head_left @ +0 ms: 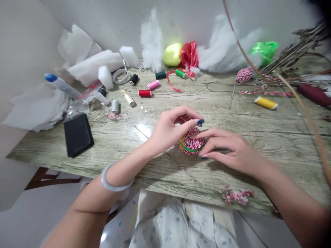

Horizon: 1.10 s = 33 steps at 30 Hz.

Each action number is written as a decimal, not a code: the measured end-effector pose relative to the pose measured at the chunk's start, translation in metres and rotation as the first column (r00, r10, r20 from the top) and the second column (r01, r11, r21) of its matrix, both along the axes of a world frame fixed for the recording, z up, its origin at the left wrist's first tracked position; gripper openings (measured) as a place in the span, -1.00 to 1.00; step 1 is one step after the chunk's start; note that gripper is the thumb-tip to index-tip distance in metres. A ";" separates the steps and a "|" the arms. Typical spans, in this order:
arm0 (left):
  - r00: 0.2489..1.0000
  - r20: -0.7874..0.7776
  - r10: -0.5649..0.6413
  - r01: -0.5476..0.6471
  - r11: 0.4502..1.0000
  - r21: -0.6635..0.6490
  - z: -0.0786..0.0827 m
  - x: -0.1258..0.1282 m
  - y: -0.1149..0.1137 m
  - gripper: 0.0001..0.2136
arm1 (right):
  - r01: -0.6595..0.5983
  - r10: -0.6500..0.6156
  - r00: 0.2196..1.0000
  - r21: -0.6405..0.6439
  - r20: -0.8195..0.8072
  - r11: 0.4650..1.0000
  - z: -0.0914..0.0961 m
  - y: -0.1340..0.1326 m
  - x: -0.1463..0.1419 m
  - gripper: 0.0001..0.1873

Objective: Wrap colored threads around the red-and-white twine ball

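Wood-grain tabletop, thread spools, phone, left hand pinched, right hand holding yarn ball

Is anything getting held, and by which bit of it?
Yes: the ball, by its right side, in the right grip. The left grip is near its top; whether that pinches anything can't be told.

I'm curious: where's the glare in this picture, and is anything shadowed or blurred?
In the head view, white glare sits on the tabletop left of the left hand; same view, a soft shadow lies beneath the right hand, and the upper-right corner is a dark blur.
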<state>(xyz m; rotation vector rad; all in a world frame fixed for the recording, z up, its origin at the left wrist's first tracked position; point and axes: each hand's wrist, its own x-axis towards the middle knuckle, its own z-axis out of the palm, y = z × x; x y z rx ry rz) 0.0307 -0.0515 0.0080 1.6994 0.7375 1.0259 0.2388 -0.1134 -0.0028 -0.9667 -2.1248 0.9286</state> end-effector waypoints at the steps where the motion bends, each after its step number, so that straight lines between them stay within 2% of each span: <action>1: 0.999 0.032 -0.016 0.018 0.998 -0.064 -0.001 0.001 -0.001 -0.88 | -0.002 0.002 1.000 -0.007 -0.001 1.000 0.000 0.000 0.000 -0.88; 3: 0.995 0.094 -0.042 0.058 0.984 -0.167 -0.003 0.003 -0.002 -0.87 | -0.007 0.007 1.000 -0.013 0.000 1.000 0.001 0.001 0.000 -0.88; 6: 0.990 0.133 -0.049 0.081 0.967 -0.243 -0.005 0.004 -0.004 -0.92 | -0.025 0.025 1.000 -0.004 -0.005 1.000 0.000 0.001 0.000 -0.89; 10: 0.991 0.122 -0.046 0.077 0.962 -0.263 -0.006 0.004 -0.007 -0.96 | -0.048 0.044 0.996 -0.052 -0.080 0.997 0.001 0.000 -0.001 -0.88; 13: 0.990 0.131 -0.049 0.081 0.964 -0.254 -0.008 0.004 -0.008 -0.94 | -0.077 0.046 0.980 -0.155 -0.195 0.985 0.002 0.000 0.001 -0.89; 15: 0.986 0.160 -0.050 0.091 0.963 -0.255 -0.009 0.004 -0.008 -0.90 | -0.065 -0.011 0.956 -0.247 -0.293 0.967 0.001 0.001 0.005 -0.90; 18: 0.985 0.164 -0.057 0.098 0.962 -0.255 -0.008 0.004 -0.009 -0.89 | 0.071 -0.225 0.871 -0.342 -0.436 0.937 -0.003 0.005 0.008 -0.93; 21: 0.996 0.069 -0.054 0.069 0.972 -0.224 -0.004 0.004 -0.012 -0.94 | 0.205 -0.434 0.750 -0.448 -0.499 0.870 -0.008 0.009 0.008 -0.91; 23: 0.998 0.006 -0.061 0.061 0.983 -0.171 -0.001 0.003 -0.014 -0.94 | 0.221 -0.505 0.710 -0.526 -0.491 0.821 -0.010 0.009 0.005 -0.85; 25: 0.997 -0.035 -0.071 0.066 0.991 -0.115 0.001 0.002 -0.016 -0.94 | 0.211 -0.518 0.715 -0.563 -0.469 0.800 -0.010 0.008 0.002 -0.82; 27: 0.996 -0.058 -0.069 0.064 0.995 -0.081 0.001 0.002 -0.017 -0.92 | 0.202 -0.501 0.738 -0.561 -0.452 0.803 -0.010 0.007 -0.001 -0.83; 33: 0.997 -0.067 -0.040 0.034 0.996 -0.087 0.001 0.003 -0.017 -0.89 | 0.158 -0.462 0.754 -0.554 -0.467 0.818 -0.009 0.003 -0.002 -0.88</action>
